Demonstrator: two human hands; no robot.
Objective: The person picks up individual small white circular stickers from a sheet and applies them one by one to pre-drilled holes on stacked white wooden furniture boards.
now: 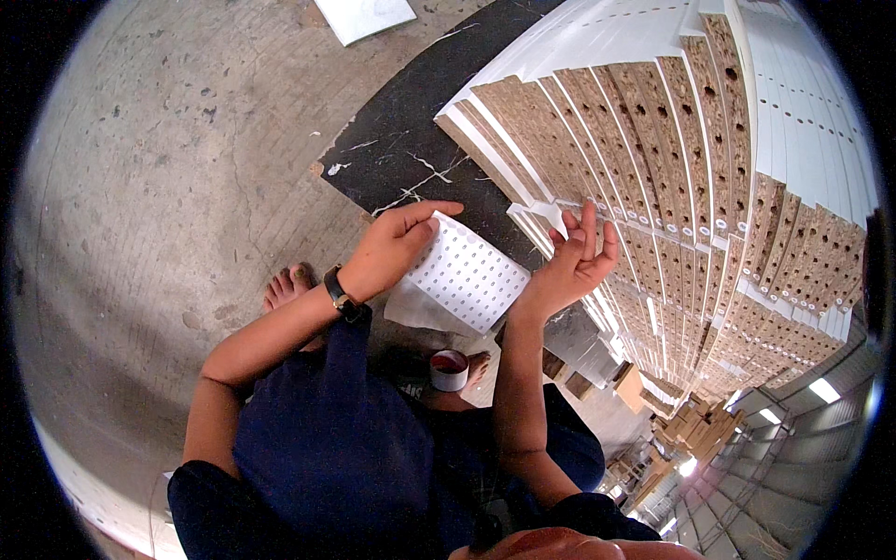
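Head view
Left hand point(387, 250): I pinched the top edge of the sheet point(459, 277), thumb over the top, fingers curled behind, so it stayed flat and tilted toward me where I could see the dots.
Sheet: white backing, rows of small round stickers, held between my two hands just in front of the boards point(653, 159); lower left corner hung loose, nothing under it.
Right hand point(577, 263): fingers spread and raised, palm side toward me, at the sheet's right edge and right up against the board edges. Fingertips point(590, 213) reached the row of board ends; whether a sticker sat on one I couldn't tell, too small.
Boards: stacked chipboard panels with white faces, raw drilled edges facing me, so the holes were in reach; some edges already showed small white dots.
Watch point(338, 289): dark strap on my left wrist.
Tape roll point(449, 370): red and white, sat low by my foot point(287, 285), under the sheet, close for grabbing.
Black mat point(411, 140): lay under the stack, scuffed, kept the boards off the concrete floor point(159, 168).
White panel point(364, 14): loose on the floor at the top, well apart from my hands.
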